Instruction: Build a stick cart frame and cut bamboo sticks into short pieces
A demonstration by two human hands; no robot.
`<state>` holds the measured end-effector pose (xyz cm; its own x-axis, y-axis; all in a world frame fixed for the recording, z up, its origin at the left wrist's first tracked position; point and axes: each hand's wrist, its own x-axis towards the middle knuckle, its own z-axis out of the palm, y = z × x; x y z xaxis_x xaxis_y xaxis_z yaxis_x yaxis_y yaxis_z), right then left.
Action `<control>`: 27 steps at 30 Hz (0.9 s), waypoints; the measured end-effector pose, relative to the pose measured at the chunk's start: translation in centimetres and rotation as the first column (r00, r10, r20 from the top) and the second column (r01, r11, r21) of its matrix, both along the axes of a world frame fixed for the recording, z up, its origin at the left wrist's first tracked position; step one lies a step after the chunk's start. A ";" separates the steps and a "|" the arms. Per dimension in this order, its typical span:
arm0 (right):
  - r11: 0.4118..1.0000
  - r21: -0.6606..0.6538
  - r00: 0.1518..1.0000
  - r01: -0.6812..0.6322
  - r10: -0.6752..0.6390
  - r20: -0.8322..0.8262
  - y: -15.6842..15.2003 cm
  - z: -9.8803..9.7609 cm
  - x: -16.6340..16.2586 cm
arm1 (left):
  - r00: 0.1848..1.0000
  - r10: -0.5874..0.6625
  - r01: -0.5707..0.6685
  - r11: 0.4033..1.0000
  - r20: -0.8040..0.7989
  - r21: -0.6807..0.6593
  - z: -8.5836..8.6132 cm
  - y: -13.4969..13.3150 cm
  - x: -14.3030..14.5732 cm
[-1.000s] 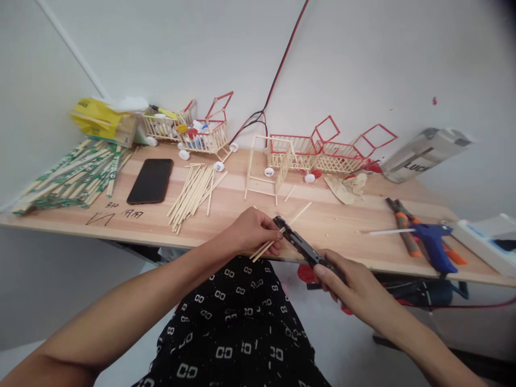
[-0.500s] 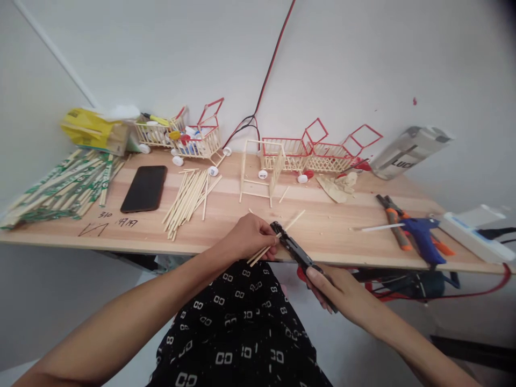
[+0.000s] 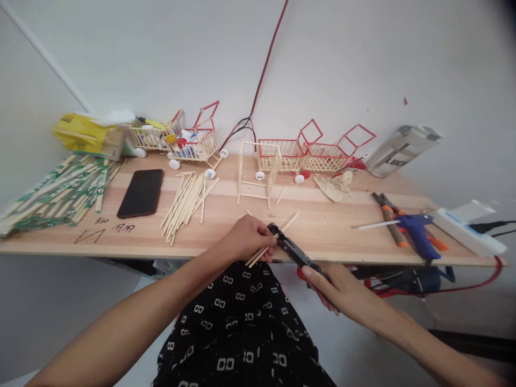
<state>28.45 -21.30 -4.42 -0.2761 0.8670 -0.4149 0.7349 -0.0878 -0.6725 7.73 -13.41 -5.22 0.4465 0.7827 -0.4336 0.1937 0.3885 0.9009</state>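
Note:
My left hand [image 3: 253, 238] is closed in a pinch on a few thin wooden sticks [image 3: 256, 257] at the table's front edge. One stick [image 3: 291, 221] crosses the jaws of black cutting pliers [image 3: 291, 250], its far end pointing up and right. My right hand [image 3: 328, 287] wraps round the handles of the pliers, where a bit of red shows. The jaws touch the stick close to my left fingertips; how far they are closed is too small to tell. Beyond my hands stands a bare stick frame [image 3: 253, 184], and a loose pile of wooden sticks [image 3: 184, 207] lies to its left.
Small stick carts [image 3: 197, 144] with white wheels and red-edged carts [image 3: 282, 156] line the wall. Wrapped chopsticks [image 3: 68, 193] and a phone [image 3: 141, 193] lie left. A blue glue gun [image 3: 419, 231], orange-handled pliers [image 3: 389, 217] and a power strip [image 3: 470, 231] are at right.
The view has shifted slightly. My right hand has closed a little more round the pliers' handles, while my left hand keeps its pinch on the sticks.

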 end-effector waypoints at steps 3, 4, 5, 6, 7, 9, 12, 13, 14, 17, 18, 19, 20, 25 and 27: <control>1.000 -0.028 1.000 0.005 -0.005 0.011 0.1 0.3 -0.1 | 1.000 -0.003 0.003 1.000 -0.001 -0.019 0.1 0.1 0.0; 1.000 -0.029 1.000 0.002 -0.002 0.014 0.1 0.4 -0.1 | 1.000 -0.002 0.001 1.000 -0.001 -0.026 0.2 0.1 0.1; 1.000 -0.028 1.000 0.001 0.000 0.018 0.2 0.5 -0.2 | 1.000 0.001 -0.001 0.999 -0.001 -0.032 0.2 0.1 0.1; 1.000 -0.028 1.000 0.002 -0.001 0.023 0.2 0.6 -0.3 | 1.000 0.001 -0.001 0.999 0.001 -0.035 0.2 0.1 0.1; 1.000 -0.030 1.000 0.003 -0.002 0.026 0.2 0.6 -0.3 | 1.000 -0.001 0.001 0.999 0.003 -0.036 0.2 0.2 0.1; 0.999 -0.035 1.000 0.010 -0.009 0.025 0.2 0.6 -0.3 | 1.000 -0.010 0.010 0.999 0.005 -0.031 0.2 0.1 0.1; 0.999 -0.047 1.000 0.016 -0.016 0.003 0.2 0.2 -0.3 | 1.000 -0.014 0.014 1.000 -0.004 -0.024 0.3 0.1 0.0; 0.999 -0.048 1.000 0.016 -0.016 -0.004 0.2 0.1 -0.2 | 1.000 -0.011 0.011 1.000 -0.008 -0.024 0.3 0.1 0.0; 0.999 -0.048 1.000 0.014 -0.014 -0.009 0.2 0.0 -0.2 | 1.000 -0.009 0.009 1.000 -0.010 -0.024 0.3 0.1 0.0; 0.999 -0.043 1.000 0.015 -0.016 -0.012 0.1 -0.1 -0.2 | 1.000 -0.009 0.009 1.000 -0.014 -0.023 0.3 0.2 0.0; 0.999 -0.041 1.000 0.018 -0.018 -0.010 0.1 -0.1 -0.2 | 1.000 -0.009 0.008 1.000 -0.019 -0.022 0.3 0.2 0.0; 0.999 -0.040 1.000 0.020 -0.020 -0.007 0.1 -0.1 -0.2 | 1.000 -0.008 0.008 1.000 -0.025 -0.021 0.3 0.2 0.0; 0.999 -0.038 1.000 0.021 -0.021 -0.005 0.1 -0.1 -0.2 | 1.000 -0.009 0.008 1.000 -0.030 -0.020 0.3 0.2 0.0; 1.000 -0.008 0.999 0.017 -0.017 -0.030 0.1 0.1 -0.5 | 0.999 -0.005 0.005 1.000 -0.031 -0.013 0.3 0.2 0.0; 1.000 -0.004 0.999 0.017 -0.017 -0.039 0.1 0.3 -0.6 | 0.999 -0.007 0.006 1.000 -0.035 -0.003 0.1 0.2 -0.1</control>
